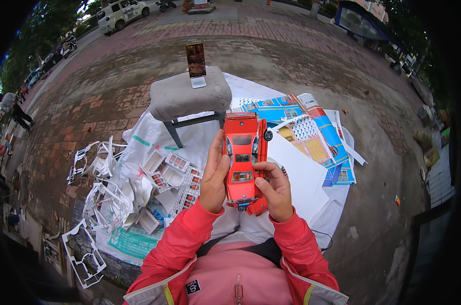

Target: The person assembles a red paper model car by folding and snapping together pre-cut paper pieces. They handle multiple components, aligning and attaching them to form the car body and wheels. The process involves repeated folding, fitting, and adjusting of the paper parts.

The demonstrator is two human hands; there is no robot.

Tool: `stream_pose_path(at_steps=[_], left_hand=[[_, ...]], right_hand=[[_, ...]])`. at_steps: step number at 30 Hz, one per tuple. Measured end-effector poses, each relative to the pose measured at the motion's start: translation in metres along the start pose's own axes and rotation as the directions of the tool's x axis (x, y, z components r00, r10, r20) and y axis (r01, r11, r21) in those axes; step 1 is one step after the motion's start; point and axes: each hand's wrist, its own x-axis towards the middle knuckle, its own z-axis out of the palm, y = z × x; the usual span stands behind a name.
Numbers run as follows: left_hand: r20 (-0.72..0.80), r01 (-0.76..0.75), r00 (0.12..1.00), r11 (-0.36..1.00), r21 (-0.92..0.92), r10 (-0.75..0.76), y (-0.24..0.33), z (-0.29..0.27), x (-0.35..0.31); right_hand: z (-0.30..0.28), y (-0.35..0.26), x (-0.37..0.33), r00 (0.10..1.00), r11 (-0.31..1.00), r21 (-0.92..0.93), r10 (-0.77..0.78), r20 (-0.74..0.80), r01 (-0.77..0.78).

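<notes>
A red model car (242, 147), seemingly of printed card, is held up in front of my lap with its bonnet end toward me. My left hand (215, 178) supports its left side, thumb along the edge and fingers reaching underneath. On the opposite side my right hand (276, 190) grips near the front, thumb and fingers bent against the body. Along the right flank a red side section with a black wheel (268, 135) sticks out from the body. Another red part shows below the front end. The car's underside is hidden.
Ahead stands a grey padded stool (164, 96) bearing a phone (196, 60) on a stand. Printed sheets (322, 122) and white card (296, 168) lie to the right. White cut-out scraps (106, 203) are heaped left on a white plastic sheet (134, 134).
</notes>
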Motion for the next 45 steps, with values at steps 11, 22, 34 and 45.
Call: stream_pose_path(at_steps=[11,22,34,45], left_hand=[[0.043,0.012,0.999,0.989,0.148,-0.018,0.003,-0.007,0.003],[0.159,0.054,0.986,0.998,-0.018,-0.051,0.011,-0.007,0.003],[0.321,0.314,0.927,0.865,-0.391,-0.192,0.002,-0.019,0.003],[0.118,-0.012,0.991,0.835,0.55,-0.064,0.019,-0.015,0.006]], right_hand=[[-0.005,0.005,0.001,0.999,0.996,-0.087,-0.026,-0.04,0.022],[-0.001,-0.007,0.02,0.99,0.983,0.134,0.134,-0.046,-0.126],[-0.004,-0.008,0.023,0.954,0.823,0.5,0.16,0.255,-0.272],[0.017,-0.008,0.017,0.999,0.995,0.093,-0.035,0.016,0.034]])
